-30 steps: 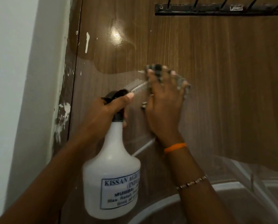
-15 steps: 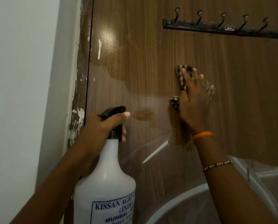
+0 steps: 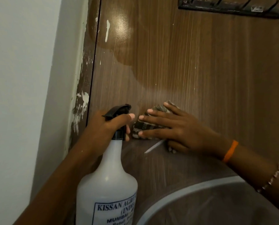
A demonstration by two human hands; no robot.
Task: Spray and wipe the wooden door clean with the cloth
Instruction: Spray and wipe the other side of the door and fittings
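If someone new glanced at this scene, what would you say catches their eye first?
Probably the white spray bottle low in the foreground, its neck gripped by the left hand. Just to its right, the right hand presses a checked cloth flat against the wooden door. After that, the bright glare near the door's upper left, the chipped paint on the door frame and the dark hook rail at the top right.

A dark metal hook rail (image 3: 233,7) runs across the top right corner, its hooks cut off by the upper edge. A pale wall (image 3: 21,95) fills the left side. Beside it stands a brown door frame (image 3: 83,98) with chipped, flaking white paint. A grey curved rim (image 3: 184,190) sweeps through the bottom right corner
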